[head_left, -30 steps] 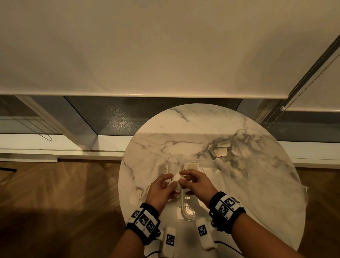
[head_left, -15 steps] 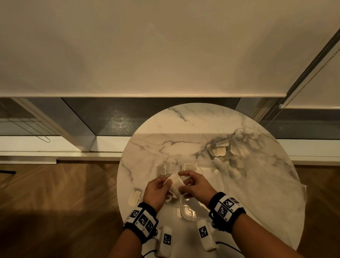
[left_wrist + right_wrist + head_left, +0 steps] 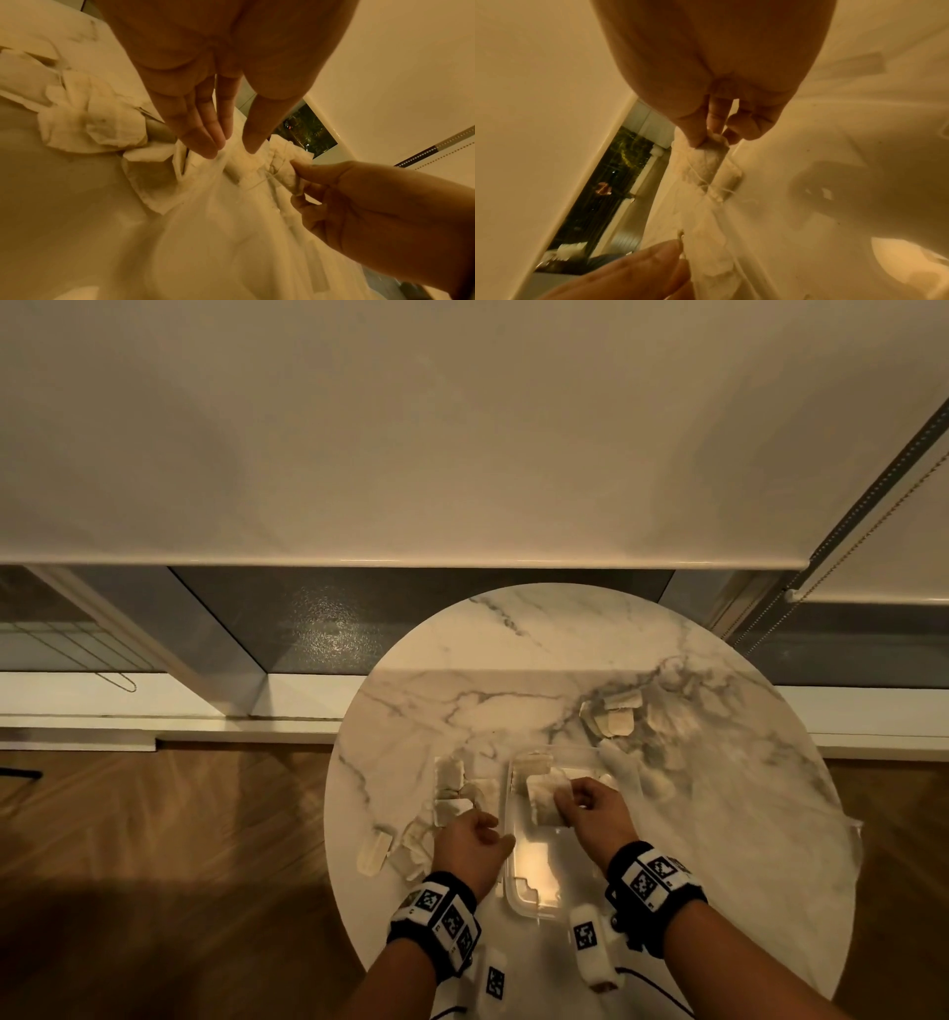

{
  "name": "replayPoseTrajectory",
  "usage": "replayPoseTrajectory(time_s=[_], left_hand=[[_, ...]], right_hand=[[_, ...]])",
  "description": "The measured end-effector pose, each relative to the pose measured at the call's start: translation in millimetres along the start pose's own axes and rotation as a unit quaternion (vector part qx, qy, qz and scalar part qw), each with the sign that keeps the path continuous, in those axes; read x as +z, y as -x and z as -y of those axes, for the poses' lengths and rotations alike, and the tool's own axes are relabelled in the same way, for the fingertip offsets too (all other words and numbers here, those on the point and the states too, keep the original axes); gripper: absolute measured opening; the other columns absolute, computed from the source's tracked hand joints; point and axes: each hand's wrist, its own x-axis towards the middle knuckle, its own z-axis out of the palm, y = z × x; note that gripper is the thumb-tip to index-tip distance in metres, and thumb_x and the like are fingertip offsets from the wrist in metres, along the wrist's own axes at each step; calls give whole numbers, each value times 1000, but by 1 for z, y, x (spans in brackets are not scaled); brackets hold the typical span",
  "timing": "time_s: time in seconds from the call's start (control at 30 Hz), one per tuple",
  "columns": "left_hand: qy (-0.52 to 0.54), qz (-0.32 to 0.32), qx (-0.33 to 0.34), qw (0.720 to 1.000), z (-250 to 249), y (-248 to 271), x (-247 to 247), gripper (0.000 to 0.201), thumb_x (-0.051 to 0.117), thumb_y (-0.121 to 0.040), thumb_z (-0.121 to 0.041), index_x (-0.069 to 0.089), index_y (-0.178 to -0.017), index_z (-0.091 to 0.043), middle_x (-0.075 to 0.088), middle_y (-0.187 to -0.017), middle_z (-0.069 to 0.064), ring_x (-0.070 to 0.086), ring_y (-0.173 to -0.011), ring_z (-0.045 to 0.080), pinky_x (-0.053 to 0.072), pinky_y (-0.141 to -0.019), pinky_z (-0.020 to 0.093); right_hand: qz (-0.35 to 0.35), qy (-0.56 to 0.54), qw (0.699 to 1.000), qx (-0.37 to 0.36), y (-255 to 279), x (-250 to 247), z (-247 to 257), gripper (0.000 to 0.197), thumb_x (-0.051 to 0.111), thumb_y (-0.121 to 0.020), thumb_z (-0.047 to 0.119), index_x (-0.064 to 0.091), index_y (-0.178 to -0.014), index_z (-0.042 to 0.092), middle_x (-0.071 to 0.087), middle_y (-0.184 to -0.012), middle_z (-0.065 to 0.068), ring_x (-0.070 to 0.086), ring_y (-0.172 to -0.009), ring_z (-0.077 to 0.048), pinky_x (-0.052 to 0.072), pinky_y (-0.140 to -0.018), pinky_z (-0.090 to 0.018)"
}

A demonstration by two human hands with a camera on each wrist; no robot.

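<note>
**Item 1, right hand** [image 3: 590,809]. I log the thumb and fingertips [image 3: 691,134] pinching the top edge of one tea bag [image 3: 547,796]. The other fingers curl in behind them.

**Item 2, tea bag.** A pale paper pouch that hangs just below and ahead of the right fingertips, over the far half of the clear container [image 3: 529,909]. A thin string [image 3: 696,172] crosses its face. I cannot tell whether its lower edge touches the container floor.

**Item 3, left hand** [image 3: 470,845]. In the wrist view the fingers [image 3: 203,130] are straight and close together, with the thumb alongside and nothing held. I cannot tell whether the tips touch the bags beneath them.

**Item 4, clear container.** A transparent rectangular tub that sits between the two hands. It is directly under the right hand and just to the thumb side of the left.

**Item 5, loose tea bags** [image 3: 449,775]. A scatter of the same pale pouches lies ahead of the left fingertips and out past the little-finger side of that hand, beside the container's outer wall.

**Item 6, second heap** [image 3: 619,719]. More pouches, well ahead of the right hand and apart from the container.

**Item 7, marble table** [image 3: 539,639]. Round and grey-veined, it lies under both hands and everything listed.

**Item 8, wrist bands** [image 3: 444,914]. Black, with square printed markers, one behind each hand.
</note>
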Motion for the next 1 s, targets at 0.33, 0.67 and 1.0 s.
replayPoseTrajectory(time_s=[0.33,0.67,1.0], left_hand=[[-46,-14,-1,999,13,0,15,18,61,-84,-12,70,-97,-20,69,-86,-3,65,-75,5,53,-66,16],[-45,-26,4,999,14,0,17,16,63,-85,-9,69,-96,-20,66,-79,-10,61,-72,-2,44,-60,6],[-64,-35,15,997,15,1,17,14,64,-87,-9,66,-95,-20,55,-78,-17,54,-70,-5,40,-57,3]], right_hand=[[25,5,997,66,-26,13,-6,5,72,-86,7,69,-84,11,67,-73,-3,62,-65,-21,58,-59,-36],[-1,109,992,65,-47,29,-16,14,77,-81,27,75,-90,16,69,-75,2,63,-70,-15,55,-75,-29],[-23,120,991,49,-53,31,-8,7,74,-84,19,71,-90,17,64,-74,3,58,-68,-11,44,-67,-23]])
